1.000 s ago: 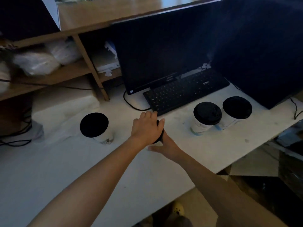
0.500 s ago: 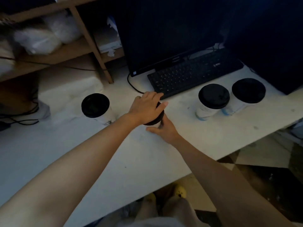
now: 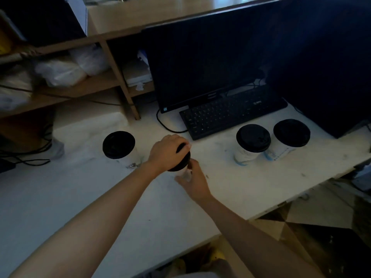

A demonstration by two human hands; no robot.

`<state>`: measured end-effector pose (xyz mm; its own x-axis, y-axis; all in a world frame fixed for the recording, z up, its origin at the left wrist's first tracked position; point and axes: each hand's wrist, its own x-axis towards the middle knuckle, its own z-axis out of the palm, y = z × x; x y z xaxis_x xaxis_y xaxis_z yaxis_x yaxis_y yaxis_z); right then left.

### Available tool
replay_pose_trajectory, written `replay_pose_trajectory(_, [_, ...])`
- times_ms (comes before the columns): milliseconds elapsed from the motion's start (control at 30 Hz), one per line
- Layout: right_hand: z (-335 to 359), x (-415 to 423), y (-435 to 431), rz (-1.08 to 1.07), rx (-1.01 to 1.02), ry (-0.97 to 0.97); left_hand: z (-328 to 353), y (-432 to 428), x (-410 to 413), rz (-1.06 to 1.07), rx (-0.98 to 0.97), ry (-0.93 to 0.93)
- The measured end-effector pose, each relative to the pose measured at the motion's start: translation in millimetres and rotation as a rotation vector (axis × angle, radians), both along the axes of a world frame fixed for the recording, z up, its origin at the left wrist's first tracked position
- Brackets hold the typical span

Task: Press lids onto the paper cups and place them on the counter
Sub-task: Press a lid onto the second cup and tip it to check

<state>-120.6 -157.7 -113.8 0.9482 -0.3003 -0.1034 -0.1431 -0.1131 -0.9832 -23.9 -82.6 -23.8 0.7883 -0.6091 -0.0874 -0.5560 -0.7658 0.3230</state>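
Note:
A white paper cup (image 3: 183, 174) stands on the white counter (image 3: 230, 183) at the middle. My left hand (image 3: 166, 152) lies on top of its black lid (image 3: 181, 166), palm down, fingers curled over the rim. My right hand (image 3: 193, 180) wraps the cup's side from the near right. Most of this cup is hidden by both hands. Three other white cups carry black lids: one to the left (image 3: 119, 146) and two to the right (image 3: 253, 140) (image 3: 291, 135).
A black keyboard (image 3: 232, 114) and dark monitor (image 3: 204, 65) stand behind the cups. A dark box (image 3: 329, 63) fills the right rear. Wooden shelves (image 3: 84, 87) with white bags sit at the left rear. Cables (image 3: 30, 157) trail at the left. The counter's front edge runs diagonally at the lower right.
Both hands stay on the middle cup while the camera view shifts. The right hand's fingers have moved up the cup's side, nearer the lid.

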Motion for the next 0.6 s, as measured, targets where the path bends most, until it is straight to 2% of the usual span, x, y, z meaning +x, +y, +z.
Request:
replay_pose_trajectory(133, [5, 20, -20, 0.257, 0.080, 0.117, 4, 0, 5, -0.076, -0.043, 0.072])
replay_pose_trajectory(200, [2, 24, -19, 0.204, 0.040, 0.128, 6, -4, 7, -0.087, -0.020, 0.054])
replay_pose_trajectory(333, [-5, 18, -4, -0.098, -0.149, 0.084, 3, -18, 4, 0.106, -0.011, 0.075])
replay_pose_trajectory(400, [-7, 17, -2, -0.111, -0.162, 0.084, -2, -23, -1, 0.154, 0.034, 0.044])
replay_pose_trajectory(600, [-7, 22, -28, 0.222, -0.028, 0.121, -6, -25, -1, 0.152, 0.040, -0.032])
